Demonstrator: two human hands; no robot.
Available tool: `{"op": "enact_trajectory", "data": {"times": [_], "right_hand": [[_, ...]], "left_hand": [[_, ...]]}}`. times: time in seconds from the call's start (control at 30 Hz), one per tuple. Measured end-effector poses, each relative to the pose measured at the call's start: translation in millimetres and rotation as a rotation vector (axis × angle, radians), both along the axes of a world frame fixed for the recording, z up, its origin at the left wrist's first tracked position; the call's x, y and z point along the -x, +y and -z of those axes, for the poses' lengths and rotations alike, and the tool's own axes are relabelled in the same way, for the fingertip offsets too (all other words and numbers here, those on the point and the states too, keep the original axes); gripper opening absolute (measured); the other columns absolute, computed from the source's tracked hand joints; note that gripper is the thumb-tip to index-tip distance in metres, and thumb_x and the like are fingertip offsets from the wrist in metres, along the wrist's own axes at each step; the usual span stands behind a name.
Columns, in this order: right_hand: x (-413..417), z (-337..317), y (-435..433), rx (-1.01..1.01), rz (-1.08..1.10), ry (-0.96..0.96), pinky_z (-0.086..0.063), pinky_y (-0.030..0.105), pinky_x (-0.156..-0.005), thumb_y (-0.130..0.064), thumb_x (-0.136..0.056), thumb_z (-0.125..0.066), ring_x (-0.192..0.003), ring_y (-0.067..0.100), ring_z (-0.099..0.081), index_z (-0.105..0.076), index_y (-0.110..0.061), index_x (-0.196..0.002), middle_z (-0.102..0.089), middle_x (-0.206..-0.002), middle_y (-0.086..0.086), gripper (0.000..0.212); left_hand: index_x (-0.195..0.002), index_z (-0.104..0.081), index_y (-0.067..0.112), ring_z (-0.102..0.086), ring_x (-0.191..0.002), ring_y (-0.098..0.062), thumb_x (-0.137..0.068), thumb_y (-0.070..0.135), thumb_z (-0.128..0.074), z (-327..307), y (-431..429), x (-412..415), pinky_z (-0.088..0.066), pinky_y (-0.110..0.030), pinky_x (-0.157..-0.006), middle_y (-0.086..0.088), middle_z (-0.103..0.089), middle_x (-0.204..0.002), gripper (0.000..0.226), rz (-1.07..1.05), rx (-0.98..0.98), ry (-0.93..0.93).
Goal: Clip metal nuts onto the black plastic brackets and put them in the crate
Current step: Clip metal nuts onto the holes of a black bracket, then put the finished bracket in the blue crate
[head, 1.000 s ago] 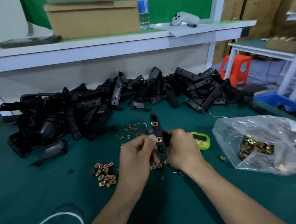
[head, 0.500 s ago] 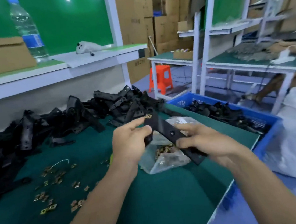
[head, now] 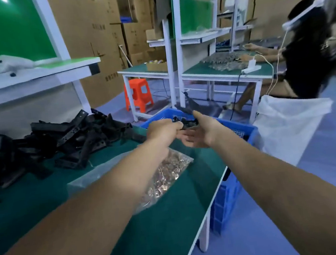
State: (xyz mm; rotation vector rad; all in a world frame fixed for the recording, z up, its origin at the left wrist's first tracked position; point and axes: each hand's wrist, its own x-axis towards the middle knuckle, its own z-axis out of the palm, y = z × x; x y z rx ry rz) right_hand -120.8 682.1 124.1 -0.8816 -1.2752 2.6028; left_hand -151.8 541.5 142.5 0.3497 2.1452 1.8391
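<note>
Both my arms reach out over the table's right end to the blue crate [head: 244, 128]. My right hand [head: 202, 133] is spread palm up above the crate and holds nothing. A black bracket [head: 189, 103] stands in the air just past its thumb, over the crate's far rim; whether the thumb touches it is unclear. My left hand [head: 163, 130] is seen from behind at the crate's near rim. Its fingertips lie against dark brackets [head: 183, 124] inside the crate. A clear bag of metal nuts [head: 169, 174] lies under my left forearm.
A heap of black brackets [head: 70, 137] covers the back left of the green table [head: 162, 221]. A white sack [head: 291, 122] stands right of the crate. An orange stool [head: 137, 94] and white benches stand behind, with a seated person [head: 304, 54] at the far right.
My view swung right from the table to the crate. Both hands carried the bracket out over the crate. My right hand has spread open and the bracket is now beyond it.
</note>
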Motion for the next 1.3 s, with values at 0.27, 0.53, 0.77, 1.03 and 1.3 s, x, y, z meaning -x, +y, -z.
{"op": "enact_trajectory", "data": {"times": [0.27, 0.53, 0.77, 1.03, 1.3], "right_hand": [[25.4, 26.5, -89.3, -0.756, -0.213, 0.028, -0.049, 0.031, -0.048, 0.001, -0.081, -0.061, -0.058, 0.029, -0.06, -0.079, -0.005, -0.082, -0.073, -0.073, 0.012, 0.018], [39.3, 4.3, -191.3, -1.357, -0.283, 0.215, -0.054, 0.02, -0.06, -0.01, -0.085, -0.058, -0.066, 0.003, -0.065, -0.076, -0.026, -0.068, -0.069, -0.064, -0.017, 0.029], [68.1, 9.1, -310.5, -1.466, -0.679, 0.318, -0.054, 0.03, -0.089, -0.01, -0.092, -0.057, -0.1, 0.019, -0.067, -0.076, -0.022, -0.104, -0.073, -0.107, -0.003, 0.026], [135.1, 67.7, -401.3, -1.656, -0.933, 0.067, -0.027, 0.047, -0.12, -0.019, -0.103, -0.052, -0.154, 0.033, -0.008, -0.007, -0.021, -0.162, -0.003, -0.169, 0.007, 0.074], [218.1, 81.7, -414.8, -1.54, -0.644, -0.071, -0.026, 0.042, -0.121, -0.037, -0.098, -0.061, -0.153, 0.034, -0.012, -0.006, -0.014, -0.16, -0.008, -0.167, 0.011, 0.086]], "left_hand": [[-0.078, -0.081, 0.025, -0.072, -0.074, -0.01, -0.078, 0.005, -0.079, -18.0, -121.1, 39.7, -0.056, -0.021, -0.071, 0.0, -0.079, -0.08, 0.02, -0.177, -0.033, 0.207], [-0.075, -0.081, 0.031, -0.072, -0.089, -0.016, -0.083, 0.01, -0.079, 27.9, -316.3, 50.8, -0.055, -0.032, -0.085, 0.007, -0.079, -0.08, 0.023, -0.607, 0.071, 0.205], [-0.083, -0.074, 0.027, -0.069, -0.102, -0.027, -0.094, 0.006, -0.068, 83.9, -427.0, -6.7, -0.049, -0.049, -0.103, -0.004, -0.075, -0.1, 0.024, -0.74, 0.291, 0.128], [-0.128, -0.069, 0.027, -0.053, -0.127, -0.021, -0.09, 0.034, -0.073, 128.2, -446.2, -48.6, -0.041, -0.034, -0.11, 0.005, -0.058, -0.138, 0.039, -0.547, 0.87, 0.188], [-0.109, -0.075, 0.023, -0.057, -0.1, -0.006, -0.095, 0.009, -0.064, 131.5, -455.9, -47.8, -0.033, -0.001, -0.081, 0.014, -0.064, -0.113, 0.023, -0.608, 0.827, 0.389]]}}
